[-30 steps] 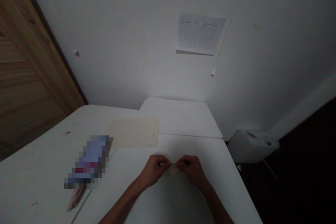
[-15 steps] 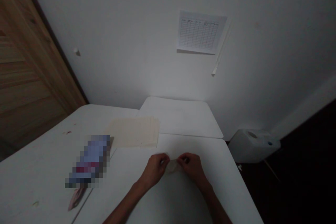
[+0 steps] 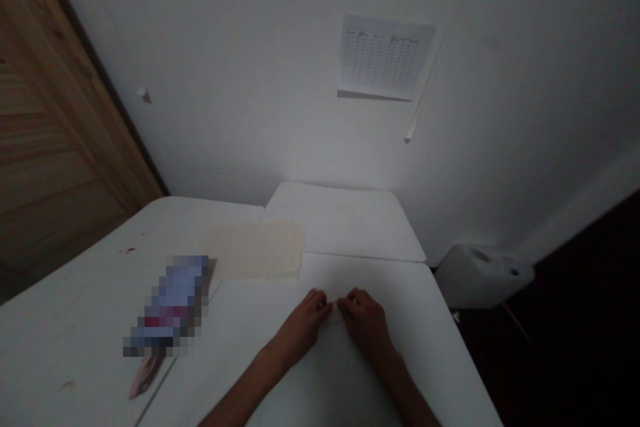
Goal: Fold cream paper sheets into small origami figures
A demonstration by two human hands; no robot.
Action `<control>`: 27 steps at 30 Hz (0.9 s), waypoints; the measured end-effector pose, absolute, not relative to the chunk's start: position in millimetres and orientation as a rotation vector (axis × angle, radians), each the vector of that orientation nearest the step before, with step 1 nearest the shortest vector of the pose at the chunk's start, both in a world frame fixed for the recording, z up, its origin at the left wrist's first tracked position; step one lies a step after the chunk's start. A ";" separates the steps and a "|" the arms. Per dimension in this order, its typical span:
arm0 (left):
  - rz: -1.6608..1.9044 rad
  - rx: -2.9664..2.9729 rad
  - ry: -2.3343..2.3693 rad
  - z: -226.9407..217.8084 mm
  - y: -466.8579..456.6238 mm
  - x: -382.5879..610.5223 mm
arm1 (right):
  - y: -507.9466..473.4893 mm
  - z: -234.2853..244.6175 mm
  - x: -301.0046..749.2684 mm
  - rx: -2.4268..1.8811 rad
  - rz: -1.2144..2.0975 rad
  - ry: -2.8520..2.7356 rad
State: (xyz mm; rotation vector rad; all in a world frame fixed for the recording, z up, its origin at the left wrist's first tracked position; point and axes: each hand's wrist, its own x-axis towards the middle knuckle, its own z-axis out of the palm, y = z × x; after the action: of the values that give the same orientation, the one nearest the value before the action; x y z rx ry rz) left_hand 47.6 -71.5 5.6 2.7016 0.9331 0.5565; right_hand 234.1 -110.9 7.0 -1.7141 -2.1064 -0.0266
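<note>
My left hand and my right hand lie side by side on the white table, fingertips almost meeting. Their fingers stretch forward and rest flat on the tabletop. Between and under the fingertips lies a small pale thin piece, hard to make out in the dim light. A stack of cream sheets lies a little beyond my left hand.
A blurred-out bluish object lies at the left, a pink item just below it. A second white table adjoins at the back. A white container stands on the floor at right. A wooden door is at left.
Both hands lowered from a raised pinch on the pale piece to lying flat on the table, slightly farther forward, with the piece pressed down beneath the fingertips.
</note>
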 end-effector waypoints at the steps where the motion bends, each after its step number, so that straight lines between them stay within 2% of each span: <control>1: 0.541 2.705 0.914 5.4 -71.5 47.6 | -111.1 7.3 233.9 -1.724 -0.052 -2.127; 21: 0.464 2.813 1.013 -10.8 -74.8 54.9 | -144.4 14.9 239.7 -1.867 -0.107 -2.048; 27: 0.563 2.777 0.990 -15.2 -73.9 53.3 | -162.3 8.1 249.6 -1.913 -0.122 -1.995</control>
State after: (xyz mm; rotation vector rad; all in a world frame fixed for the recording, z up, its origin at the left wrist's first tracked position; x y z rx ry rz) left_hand 53.3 -73.9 -15.2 2.7770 0.9901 0.5625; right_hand 249.6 -162.3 8.1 -1.9134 -1.9952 -0.1221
